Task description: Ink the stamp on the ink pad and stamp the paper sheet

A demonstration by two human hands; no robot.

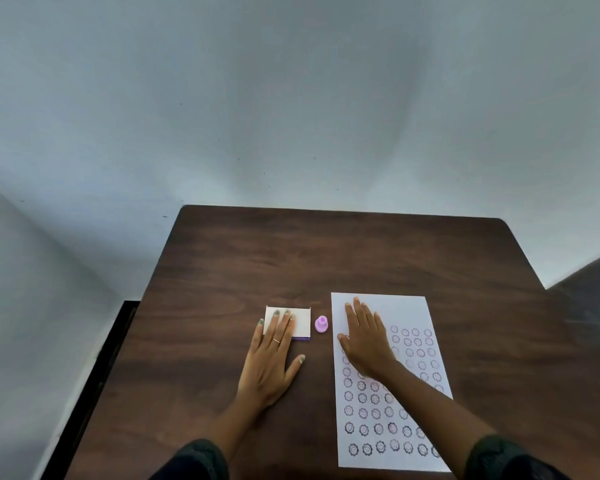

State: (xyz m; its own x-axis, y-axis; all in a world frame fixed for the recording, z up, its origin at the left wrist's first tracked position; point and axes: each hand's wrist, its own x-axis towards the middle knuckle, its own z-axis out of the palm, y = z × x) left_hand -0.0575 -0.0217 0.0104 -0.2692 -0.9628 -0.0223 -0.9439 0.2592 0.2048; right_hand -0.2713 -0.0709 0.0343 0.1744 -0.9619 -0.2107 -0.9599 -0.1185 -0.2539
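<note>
Nearest, two dark sleeves (194,460) enter from the bottom edge, forearms reaching out over a dark wood-grain table (326,251).

Paper sheet (409,313) lies on the right half of the table, long side running near to far. Rows of round, cog-edged stamp prints (378,429) cover its near and middle part; the far strip is bare white.

Right hand (364,341) lies palm down, flat on the sheet's left middle, fingers straight and close together, gripping nothing. It covers some prints.

Left hand (272,355) lies palm down on the table, left of the sheet, fingers extended and slightly spread, thumb out to the right. A thin ring (276,340) on one finger; nails painted greenish. Fingertips rest on the white lid of the ink pad (300,322), a small box with a purple edge along its near side. Nothing is gripped.

Stamp (321,323), small, pink, stands upright on the table between ink pad and sheet, just beside both, untouched by either hand.

Beyond the table's far edge, a plain pale wall (291,98).
</note>
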